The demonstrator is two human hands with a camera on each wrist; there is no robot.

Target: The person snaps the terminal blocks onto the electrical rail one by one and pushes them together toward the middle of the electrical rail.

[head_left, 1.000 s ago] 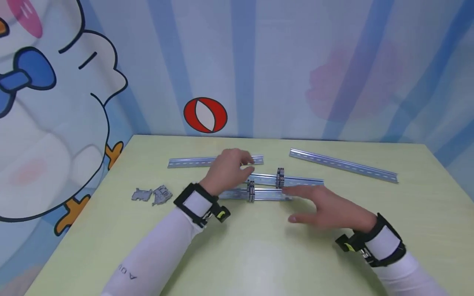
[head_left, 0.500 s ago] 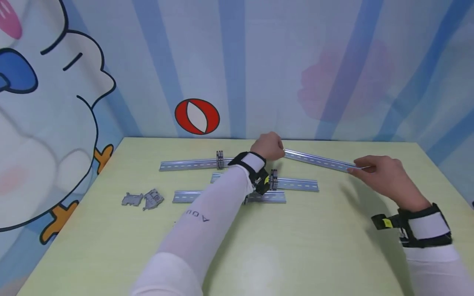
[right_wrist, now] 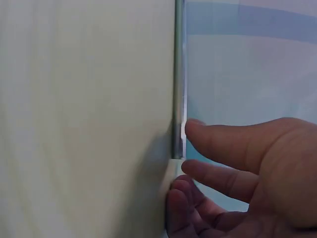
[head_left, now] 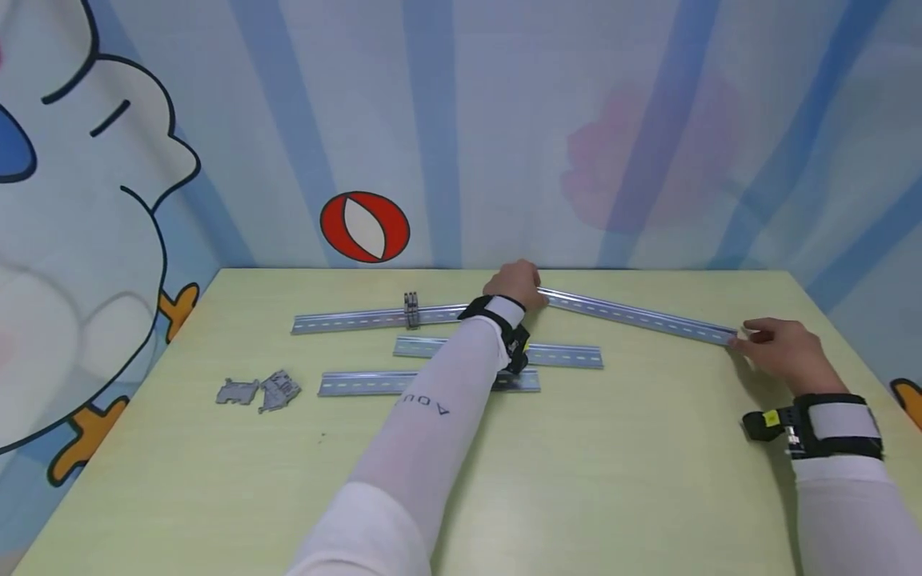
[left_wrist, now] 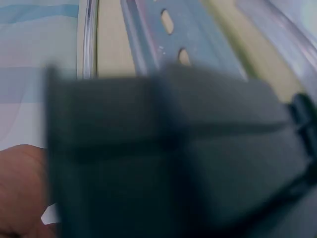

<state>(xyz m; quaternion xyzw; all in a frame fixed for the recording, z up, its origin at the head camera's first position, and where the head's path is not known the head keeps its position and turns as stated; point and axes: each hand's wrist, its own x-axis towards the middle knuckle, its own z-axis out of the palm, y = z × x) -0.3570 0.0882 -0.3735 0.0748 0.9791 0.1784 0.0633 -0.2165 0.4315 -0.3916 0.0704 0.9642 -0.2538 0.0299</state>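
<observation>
A slotted metal mounting rail lies slantwise on the right of the table. At its left end is my left hand, back upward, fingers bent down and mostly hidden. My right hand holds the opposite end; the right wrist view shows the thumb against the rail's edge and the forefinger close beside the tip. Another rail at the back left carries slim dark clip-on blocks. Two more rails, the middle one and the front one, are partly covered by my left sleeve.
Two flat grey plastic pieces lie on the left of the pale yellow table. A printed wall rises behind the table's rear edge. A dark blurred shape fills much of the left wrist view.
My left hand has left the back-left rail for the slanted rail's left end. My right hand moved rightward onto that rail, then out to its right end. The head view has turned rightward.
</observation>
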